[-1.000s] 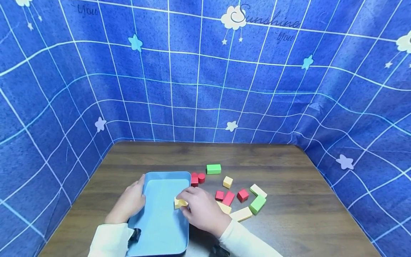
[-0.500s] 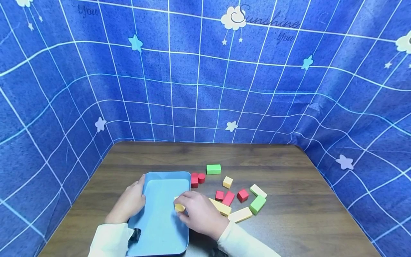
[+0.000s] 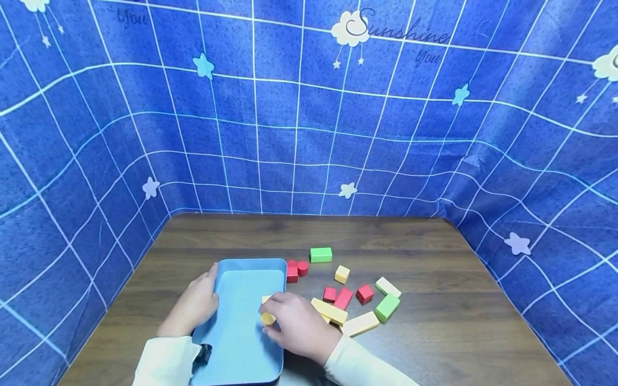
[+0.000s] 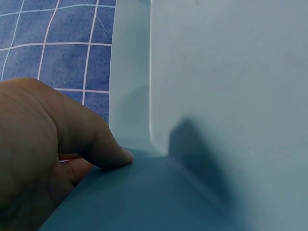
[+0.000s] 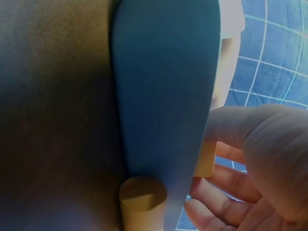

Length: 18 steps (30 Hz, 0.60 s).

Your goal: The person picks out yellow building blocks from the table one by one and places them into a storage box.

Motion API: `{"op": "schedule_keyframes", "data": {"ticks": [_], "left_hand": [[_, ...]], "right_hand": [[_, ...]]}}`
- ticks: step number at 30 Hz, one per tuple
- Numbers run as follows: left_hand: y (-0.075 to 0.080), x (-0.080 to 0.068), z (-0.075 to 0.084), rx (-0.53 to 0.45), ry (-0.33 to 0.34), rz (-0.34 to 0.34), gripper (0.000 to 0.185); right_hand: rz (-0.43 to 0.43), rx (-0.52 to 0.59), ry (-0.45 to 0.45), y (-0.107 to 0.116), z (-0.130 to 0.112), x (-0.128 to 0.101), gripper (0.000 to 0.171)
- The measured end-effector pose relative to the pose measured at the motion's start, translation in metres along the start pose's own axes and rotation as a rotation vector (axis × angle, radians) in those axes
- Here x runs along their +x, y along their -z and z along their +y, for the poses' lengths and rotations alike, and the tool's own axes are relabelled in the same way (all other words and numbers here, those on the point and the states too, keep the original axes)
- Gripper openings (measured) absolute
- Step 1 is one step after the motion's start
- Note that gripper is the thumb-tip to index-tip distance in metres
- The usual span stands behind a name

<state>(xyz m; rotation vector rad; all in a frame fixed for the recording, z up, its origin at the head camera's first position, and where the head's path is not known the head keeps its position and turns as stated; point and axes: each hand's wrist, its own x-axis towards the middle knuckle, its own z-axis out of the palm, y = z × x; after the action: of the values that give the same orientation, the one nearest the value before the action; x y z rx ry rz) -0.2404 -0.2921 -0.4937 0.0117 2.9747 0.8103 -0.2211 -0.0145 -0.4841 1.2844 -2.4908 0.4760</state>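
Observation:
My left hand (image 3: pixel 194 302) grips the left wall of a blue tray (image 3: pixel 238 343). In the left wrist view the thumb (image 4: pixel 118 154) lies over the inner side of the wall, with the other fingers outside it. Over the tray's right side, my right hand (image 3: pixel 301 328) holds a small yellow block (image 3: pixel 267 319) between thumb and fingers, partly covered by them. In the right wrist view that yellow block (image 5: pixel 207 159) shows just beyond the tray's wall (image 5: pixel 163 96), between thumb and fingers. A yellow cylinder (image 5: pixel 143 204) stands outside the wall there.
Right of the tray lie loose blocks: long yellow ones (image 3: pixel 330 311), red ones (image 3: pixel 365 293), green ones (image 3: pixel 388 307) and a yellow cube (image 3: pixel 342 274). A red cylinder (image 3: pixel 302 268) and red block (image 3: pixel 292 274) sit beside the tray's wall. Blue patterned cloth (image 3: pixel 299 134) encloses the wooden table (image 3: pixel 434 300).
My right hand has shifted slightly toward me and to the left with the yellow block, uncovering more of the long yellow blocks. The left hand and tray stay in place.

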Motion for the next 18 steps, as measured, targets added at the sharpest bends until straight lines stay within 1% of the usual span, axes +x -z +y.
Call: {"op": "schedule_keyframes", "data": {"ticks": [5, 12, 18], "left_hand": [[0.0005, -0.0007, 0.0017, 0.0, 0.003, -0.003, 0.07], [0.0011, -0.001, 0.0024, 0.0, 0.005, 0.0, 0.07], [0.0017, -0.0004, 0.0027, 0.003, 0.005, -0.001, 0.071]], "right_hand": [[-0.01, -0.004, 0.011, -0.0003, -0.0007, 0.0, 0.028], [0.024, -0.034, 0.053, -0.0037, -0.0015, 0.0005, 0.024], [0.032, -0.034, 0.061, -0.0071, -0.0011, -0.0001, 0.022]]}}
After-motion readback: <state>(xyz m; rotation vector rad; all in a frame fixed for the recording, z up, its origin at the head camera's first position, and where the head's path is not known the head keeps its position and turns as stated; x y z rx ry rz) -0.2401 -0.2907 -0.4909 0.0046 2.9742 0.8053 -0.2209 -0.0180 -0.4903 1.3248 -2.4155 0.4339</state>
